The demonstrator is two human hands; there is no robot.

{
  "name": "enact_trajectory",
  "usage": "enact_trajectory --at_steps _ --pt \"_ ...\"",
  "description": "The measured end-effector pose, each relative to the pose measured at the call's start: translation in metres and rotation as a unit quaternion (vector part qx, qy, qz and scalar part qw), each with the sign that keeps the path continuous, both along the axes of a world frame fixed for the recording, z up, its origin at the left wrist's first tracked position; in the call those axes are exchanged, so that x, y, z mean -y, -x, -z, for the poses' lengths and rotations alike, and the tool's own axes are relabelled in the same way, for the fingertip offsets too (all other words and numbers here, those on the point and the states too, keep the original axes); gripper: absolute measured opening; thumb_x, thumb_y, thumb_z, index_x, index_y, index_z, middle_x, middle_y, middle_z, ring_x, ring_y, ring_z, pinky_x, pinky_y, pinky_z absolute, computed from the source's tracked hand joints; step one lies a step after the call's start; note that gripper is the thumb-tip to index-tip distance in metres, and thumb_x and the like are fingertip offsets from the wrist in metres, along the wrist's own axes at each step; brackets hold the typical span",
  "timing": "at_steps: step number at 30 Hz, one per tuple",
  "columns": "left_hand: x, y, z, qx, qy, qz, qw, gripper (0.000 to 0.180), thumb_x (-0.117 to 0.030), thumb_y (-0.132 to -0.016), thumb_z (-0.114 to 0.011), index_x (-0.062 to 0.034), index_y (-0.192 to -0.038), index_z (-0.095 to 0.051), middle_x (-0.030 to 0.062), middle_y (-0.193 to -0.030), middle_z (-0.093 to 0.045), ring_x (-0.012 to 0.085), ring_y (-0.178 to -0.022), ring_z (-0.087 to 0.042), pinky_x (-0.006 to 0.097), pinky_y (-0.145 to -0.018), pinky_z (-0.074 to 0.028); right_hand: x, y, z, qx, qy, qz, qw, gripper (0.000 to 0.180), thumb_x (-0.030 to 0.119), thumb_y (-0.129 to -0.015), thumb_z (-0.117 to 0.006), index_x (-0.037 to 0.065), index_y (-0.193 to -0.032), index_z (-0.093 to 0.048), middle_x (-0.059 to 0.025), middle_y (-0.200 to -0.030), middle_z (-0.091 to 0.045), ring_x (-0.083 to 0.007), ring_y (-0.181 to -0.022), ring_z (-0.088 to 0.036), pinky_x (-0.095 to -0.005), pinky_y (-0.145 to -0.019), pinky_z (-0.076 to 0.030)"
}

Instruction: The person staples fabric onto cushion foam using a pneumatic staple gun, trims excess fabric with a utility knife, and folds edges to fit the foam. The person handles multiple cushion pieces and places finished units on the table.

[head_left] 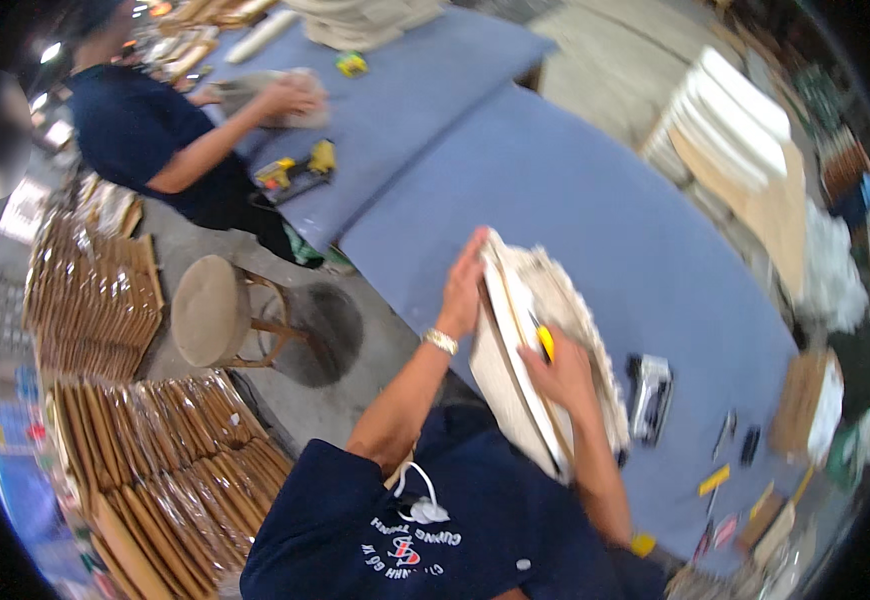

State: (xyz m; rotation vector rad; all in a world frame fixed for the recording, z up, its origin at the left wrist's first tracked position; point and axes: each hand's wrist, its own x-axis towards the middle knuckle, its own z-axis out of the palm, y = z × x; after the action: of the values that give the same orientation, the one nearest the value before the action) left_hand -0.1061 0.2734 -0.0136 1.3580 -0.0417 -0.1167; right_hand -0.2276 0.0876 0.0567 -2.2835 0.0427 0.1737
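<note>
1. You stand at the blue worktop (595, 200) with a pale, scallop-edged wooden panel (515, 340) tipped up on its edge against your body, so that its rim faces you and can be worked on.
2. Your left hand (463, 285) lies flat along the panel's far left edge with its fingers stretched out, pressing rather than gripping; it appears to steady the piece so that it does not tip.
3. Your right hand (558, 372) rests on the panel's near side, fingers closed around a small yellow-handled tool (546, 342) whose tip meets the wood. What kind of tool it is cannot be told.
4. A metal stapler-like tool (650, 395) lies on the worktop just right of the panel, within easy reach, and small bits and cards (725, 470) lie scattered farther right.
5. Across the worktop a co-worker in a dark shirt (140, 135) presses both hands on another pale piece (285, 95), with a yellow power drill (300, 172) nearby.
6. A round stool (210, 310) and stacks of wrapped wooden frames (170, 450) stand on the floor to your left.
</note>
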Motion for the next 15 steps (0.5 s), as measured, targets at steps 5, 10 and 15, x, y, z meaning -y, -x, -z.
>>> enact_trajectory --at_steps 5,10,15 --pt "0.029 -0.012 -0.006 0.03 -0.01 -0.036 0.999 0.061 -0.008 -0.093 -0.058 -0.0009 -0.153 -0.045 0.0186 -0.162 -0.038 0.0262 -0.153 -0.03 0.037 -0.124 -0.024 -0.016 -0.008 -0.012 -0.032 0.005 -0.009 0.999 0.038 0.027 -0.093 -0.07 -0.003 -0.111 -0.058 -0.0276 -0.099 -0.066 -0.0469 -0.093 -0.065 -0.0523 -0.083 -0.05" --pt "0.02 -0.029 -0.001 0.082 -0.079 0.031 0.993 0.064 -0.004 -0.089 -0.059 0.0005 -0.151 -0.044 0.0188 -0.158 -0.042 0.0269 -0.149 -0.037 0.038 -0.122 -0.028 -0.041 -0.007 0.009 -0.012 -0.122 0.093 0.988 0.039 0.028 -0.094 -0.069 -0.002 -0.116 -0.057 -0.0259 -0.093 -0.067 -0.0443 -0.086 -0.067 -0.0492 -0.077 -0.052" --pt "0.012 -0.022 0.006 0.127 -0.074 0.013 0.989 0.064 0.002 -0.084 -0.055 0.0006 -0.148 -0.045 0.0183 -0.16 -0.038 0.0282 -0.147 -0.039 0.039 -0.12 -0.031 -0.05 0.001 0.023 -0.037 -0.186 0.184 0.965 0.032 0.03 -0.096 -0.069 0.002 -0.11 -0.061 -0.0166 -0.079 -0.065 -0.0274 -0.069 -0.064 -0.04 -0.066 -0.051"
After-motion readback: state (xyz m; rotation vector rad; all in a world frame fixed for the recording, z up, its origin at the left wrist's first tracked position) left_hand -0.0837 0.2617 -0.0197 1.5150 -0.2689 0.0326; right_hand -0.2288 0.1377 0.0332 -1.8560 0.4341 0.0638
